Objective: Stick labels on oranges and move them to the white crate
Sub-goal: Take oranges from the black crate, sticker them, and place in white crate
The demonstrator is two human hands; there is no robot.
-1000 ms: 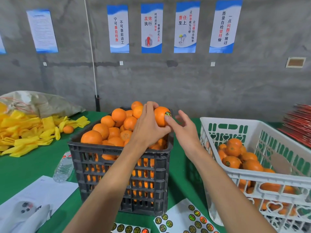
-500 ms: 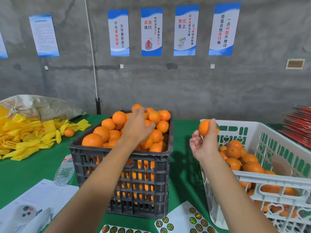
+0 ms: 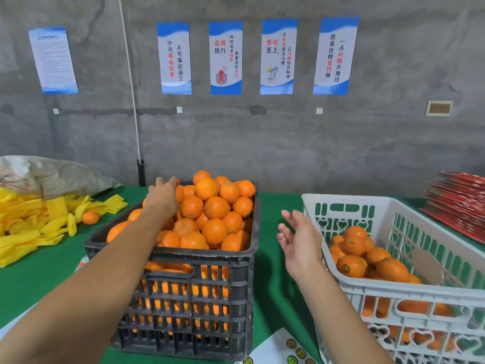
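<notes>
A dark grey crate (image 3: 183,261) in the middle is heaped with oranges (image 3: 215,206). My left hand (image 3: 162,198) reaches over its far left corner, fingers curled round an orange (image 3: 179,193) at the top of the heap. To the right stands the white crate (image 3: 393,287), holding several oranges (image 3: 351,266), some with round labels. My right hand (image 3: 299,237) hovers between the two crates, palm up, fingers relaxed and empty. A sheet of round labels (image 3: 296,352) lies at the bottom edge between the crates.
The table has a green cloth (image 3: 39,279). Yellow foam sleeves (image 3: 31,227) and a loose orange (image 3: 90,217) lie at the left beside a grey sack (image 3: 52,174). A stack of red sheets (image 3: 462,203) sits at the far right. Posters hang on the concrete wall.
My right hand took the labelled orange towards the white crate and now is empty and drawn back. My left hand moved to the heap's far left and closed round another orange.
</notes>
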